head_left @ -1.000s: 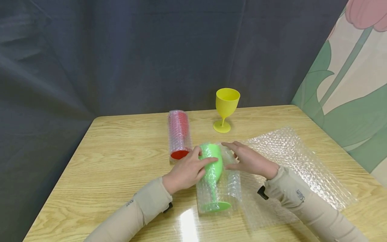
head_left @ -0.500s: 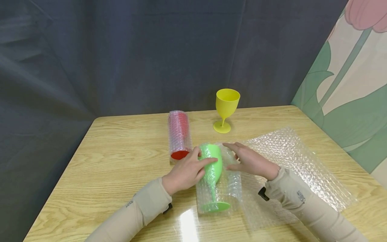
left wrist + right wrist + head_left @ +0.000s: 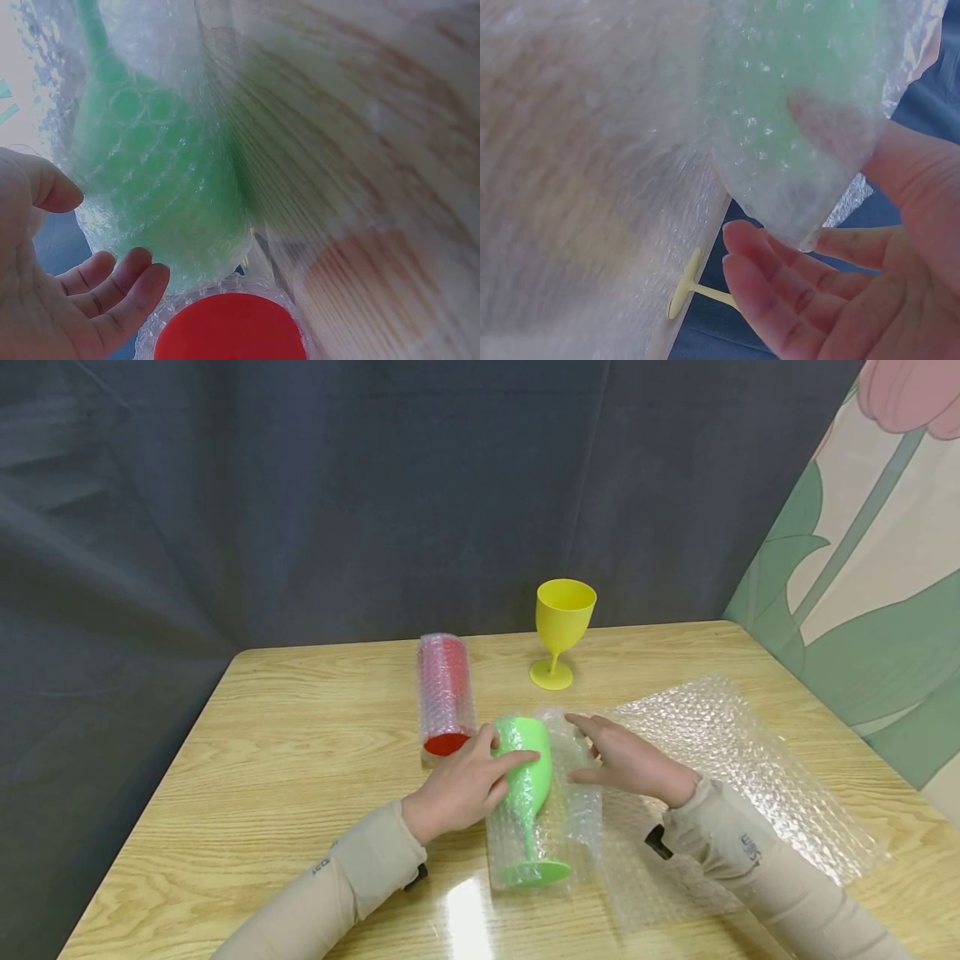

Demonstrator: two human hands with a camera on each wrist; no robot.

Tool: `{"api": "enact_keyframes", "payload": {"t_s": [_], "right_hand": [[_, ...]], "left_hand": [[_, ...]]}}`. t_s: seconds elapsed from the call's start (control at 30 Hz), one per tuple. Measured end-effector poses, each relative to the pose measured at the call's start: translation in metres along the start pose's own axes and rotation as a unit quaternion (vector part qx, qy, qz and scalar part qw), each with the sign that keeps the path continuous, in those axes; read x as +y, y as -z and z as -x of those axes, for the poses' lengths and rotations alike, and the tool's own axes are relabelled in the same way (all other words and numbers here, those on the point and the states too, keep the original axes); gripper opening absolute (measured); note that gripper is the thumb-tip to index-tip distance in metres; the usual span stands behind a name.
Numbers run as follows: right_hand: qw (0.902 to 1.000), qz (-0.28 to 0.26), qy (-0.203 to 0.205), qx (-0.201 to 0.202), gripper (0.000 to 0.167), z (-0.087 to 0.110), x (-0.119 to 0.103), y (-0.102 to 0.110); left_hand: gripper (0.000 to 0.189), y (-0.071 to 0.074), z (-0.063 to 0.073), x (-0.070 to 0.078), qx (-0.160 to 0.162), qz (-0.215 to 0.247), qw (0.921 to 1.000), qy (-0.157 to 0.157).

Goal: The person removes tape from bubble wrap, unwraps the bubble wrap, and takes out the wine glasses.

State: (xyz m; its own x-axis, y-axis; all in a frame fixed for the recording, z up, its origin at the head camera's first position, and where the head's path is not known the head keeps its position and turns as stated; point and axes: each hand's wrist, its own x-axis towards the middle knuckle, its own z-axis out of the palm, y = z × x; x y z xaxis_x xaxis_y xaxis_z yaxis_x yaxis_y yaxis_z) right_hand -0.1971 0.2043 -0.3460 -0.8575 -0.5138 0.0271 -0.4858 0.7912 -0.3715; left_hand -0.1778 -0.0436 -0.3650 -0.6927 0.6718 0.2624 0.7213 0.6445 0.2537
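Note:
A light green goblet (image 3: 528,768) lies on its side under bubble wrap, its bowl away from me and its foot near the table's front. My left hand (image 3: 459,785) presses on the wrapped bowl, one straight finger across it; in the left wrist view, the other fingers (image 3: 142,289) are bent beside the cup's rim. On the other side, my right hand (image 3: 637,764) holds the edge of the bubble wrap (image 3: 573,793) between thumb and fingers. The right wrist view shows the thumb through the wrap (image 3: 772,150), with the fingers spread below its edge.
A red cup (image 3: 444,689) rolled in bubble wrap lies left of the green goblet. At the back stands a yellow goblet (image 3: 564,618), upright. Another bubble wrap sheet (image 3: 720,760) lies flat on the wooden table (image 3: 315,710) at right. A dark curtain (image 3: 420,510) hangs behind.
My right hand has shifted slightly to the right, and the wrap edge has moved that way with it. The left hand and the green goblet have stayed in place.

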Motion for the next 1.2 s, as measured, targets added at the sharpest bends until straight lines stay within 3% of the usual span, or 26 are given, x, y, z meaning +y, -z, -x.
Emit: {"api": "enact_keyframes", "payload": {"t_s": [1.2], "right_hand": [[0.9997,-0.001,-0.023,-0.013,0.081,0.0004,0.0015,0.0002]], "left_hand": [[0.046,-0.0003,0.0007,-0.0016,0.003,0.004,1.0000,-0.002]]}}
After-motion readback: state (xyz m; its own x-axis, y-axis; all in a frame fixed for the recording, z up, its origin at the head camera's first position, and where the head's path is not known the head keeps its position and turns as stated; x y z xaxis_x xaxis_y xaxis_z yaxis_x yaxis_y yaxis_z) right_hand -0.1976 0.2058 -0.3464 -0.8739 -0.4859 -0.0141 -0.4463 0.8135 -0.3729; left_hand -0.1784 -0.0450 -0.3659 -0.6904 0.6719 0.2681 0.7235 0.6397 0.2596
